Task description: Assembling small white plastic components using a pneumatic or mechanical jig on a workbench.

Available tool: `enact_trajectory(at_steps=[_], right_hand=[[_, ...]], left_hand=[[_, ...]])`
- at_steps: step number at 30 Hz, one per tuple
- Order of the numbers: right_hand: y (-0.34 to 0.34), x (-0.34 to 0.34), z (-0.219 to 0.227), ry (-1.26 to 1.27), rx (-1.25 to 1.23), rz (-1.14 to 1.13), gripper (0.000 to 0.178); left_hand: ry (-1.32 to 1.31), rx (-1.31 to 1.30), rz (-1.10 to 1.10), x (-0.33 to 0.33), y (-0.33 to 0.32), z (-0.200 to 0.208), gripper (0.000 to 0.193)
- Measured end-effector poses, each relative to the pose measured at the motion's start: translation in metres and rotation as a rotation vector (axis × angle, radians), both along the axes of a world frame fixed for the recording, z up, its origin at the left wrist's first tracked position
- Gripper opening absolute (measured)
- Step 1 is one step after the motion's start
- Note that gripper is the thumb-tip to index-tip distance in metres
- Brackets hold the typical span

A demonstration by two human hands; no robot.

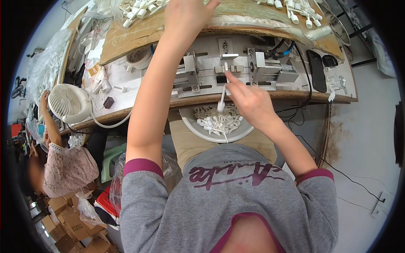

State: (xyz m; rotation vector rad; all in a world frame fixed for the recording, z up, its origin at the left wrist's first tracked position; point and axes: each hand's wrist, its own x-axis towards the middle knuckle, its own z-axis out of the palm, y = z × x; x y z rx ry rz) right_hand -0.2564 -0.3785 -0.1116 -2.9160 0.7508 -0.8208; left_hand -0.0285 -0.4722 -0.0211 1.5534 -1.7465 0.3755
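My right hand (252, 101) is closed in a pinch on a white plastic rod (224, 90) with a thicker, cap-like lower end. The rod slants up to the small metal holder (229, 68) in the middle of the bench fixture; whether it is seated there I cannot tell. My left hand (188, 16) is stretched far forward over the cardboard-covered shelf (139, 39), beside a heap of white plastic pieces (141, 8). Its thumb points out to the right, while the other fingers are cut off by the upper edge. On my lap rests a white basket (195, 131) of similar rods.
Metal clamp blocks (190, 69) and an air cylinder (280, 71) flank the holder. A white fan (67, 103) stands at the left, a black phone (316, 71) at the right. More white pieces (301, 10) lie on the shelf. Another person (69, 168) sits at far left.
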Motion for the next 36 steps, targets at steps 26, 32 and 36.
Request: enact_trajectory(at_steps=[26,32,36], right_hand=[[-0.269,-0.001,0.124,0.314,-0.675,-0.327,0.068],[-0.271,0.028,0.111,0.401,-0.303,-0.281,0.077],[-0.262,0.024,0.1,0.257,-0.204,-0.184,0.065]], left_hand=[[0.378,0.186,-0.387,-0.038,0.136,-0.013,0.026],[0.476,0.316,-0.387,-0.042,0.164,-0.038,0.028],[0.427,0.31,-0.38,-0.044,0.165,-0.05,0.026]])
